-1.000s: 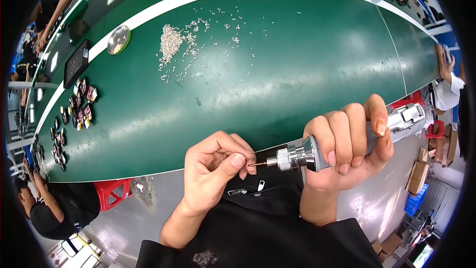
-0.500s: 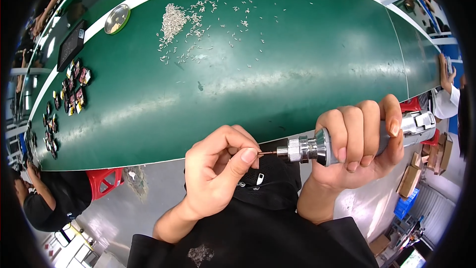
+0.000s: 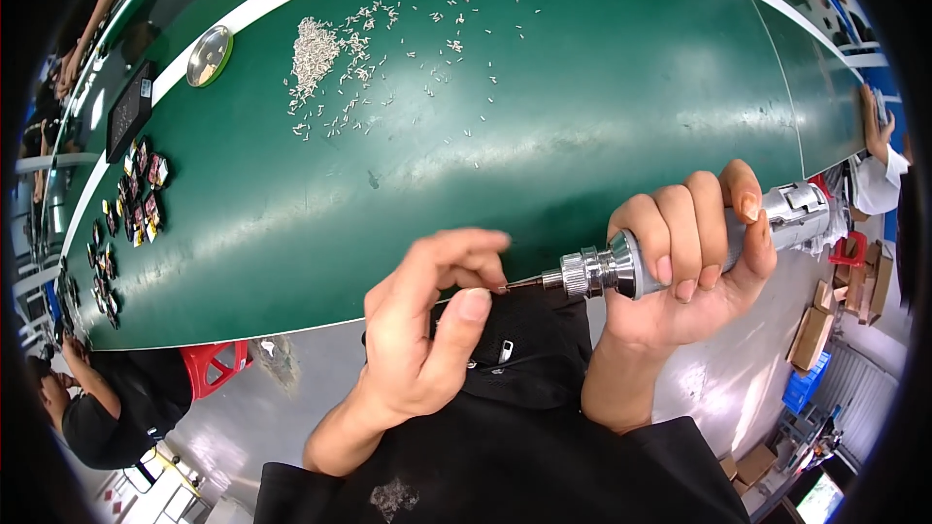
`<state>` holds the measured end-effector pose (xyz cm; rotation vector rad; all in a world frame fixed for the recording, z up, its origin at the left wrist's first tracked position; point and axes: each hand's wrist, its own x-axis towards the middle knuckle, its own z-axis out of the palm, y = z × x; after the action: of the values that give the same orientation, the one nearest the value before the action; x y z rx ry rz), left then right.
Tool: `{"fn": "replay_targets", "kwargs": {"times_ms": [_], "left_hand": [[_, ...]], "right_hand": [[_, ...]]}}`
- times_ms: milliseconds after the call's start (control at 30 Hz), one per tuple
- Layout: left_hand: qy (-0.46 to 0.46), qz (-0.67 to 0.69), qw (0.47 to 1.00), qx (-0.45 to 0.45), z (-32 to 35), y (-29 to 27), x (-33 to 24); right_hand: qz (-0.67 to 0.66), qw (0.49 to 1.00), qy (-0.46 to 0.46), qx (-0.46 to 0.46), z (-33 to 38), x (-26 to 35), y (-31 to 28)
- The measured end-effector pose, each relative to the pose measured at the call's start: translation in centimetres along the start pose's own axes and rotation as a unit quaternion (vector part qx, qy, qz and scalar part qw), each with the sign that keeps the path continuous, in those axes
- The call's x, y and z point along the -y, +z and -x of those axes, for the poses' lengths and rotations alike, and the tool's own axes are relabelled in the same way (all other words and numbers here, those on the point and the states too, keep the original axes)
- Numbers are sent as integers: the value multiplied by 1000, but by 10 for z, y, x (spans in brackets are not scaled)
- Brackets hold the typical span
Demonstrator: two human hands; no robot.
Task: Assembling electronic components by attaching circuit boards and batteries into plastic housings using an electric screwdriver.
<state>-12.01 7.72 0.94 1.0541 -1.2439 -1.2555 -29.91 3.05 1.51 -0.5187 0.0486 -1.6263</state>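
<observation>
Right hand (image 3: 694, 262) wrapped tight around a silver power screwdriver (image 3: 670, 254), held level just off the near edge of the green worktop (image 3: 544, 126) so the thin bit (image 3: 522, 282) points leftward. Left hand (image 3: 427, 330) pinched at that bit's tip, thumb and forefinger closed as if seating something tiny there; too small to tell what. Farther out, small pale screws (image 3: 316, 49) heaped and scattered, a round metal dish (image 3: 209, 55) beside them, small coloured parts (image 3: 136, 204) along the left.

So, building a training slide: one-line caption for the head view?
Right hand grips a silver electric screwdriver while left hand pinches at its tip.
</observation>
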Motion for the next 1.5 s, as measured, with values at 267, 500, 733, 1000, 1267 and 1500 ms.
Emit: {"fn": "replay_targets", "kwargs": {"times_ms": [267, 500, 733, 1000, 1267, 1500], "left_hand": [[85, -242, 967, -4, -71, -36, -28], [116, -391, 911, 65, -256, -7, -6], [121, -545, 830, 1, -376, 49, 28], [133, -586, 799, -3, -431, 76, 50], [220, -520, 809, 162, -473, 31, 49], [171, -530, 806, 199, -470, 33, 27]], "right_hand": [[-8, 993, -7, -121, -4, 1, -18], [-10, 991, 16, -129, -13, -5, -33], [-47, 988, 71, -128, -5, -4, -34], [-68, 979, 88, -169, -7, -1, -20], [-75, 977, 88, -180, -12, 0, -20], [-73, 973, 90, -199, -14, 1, -16]]}}
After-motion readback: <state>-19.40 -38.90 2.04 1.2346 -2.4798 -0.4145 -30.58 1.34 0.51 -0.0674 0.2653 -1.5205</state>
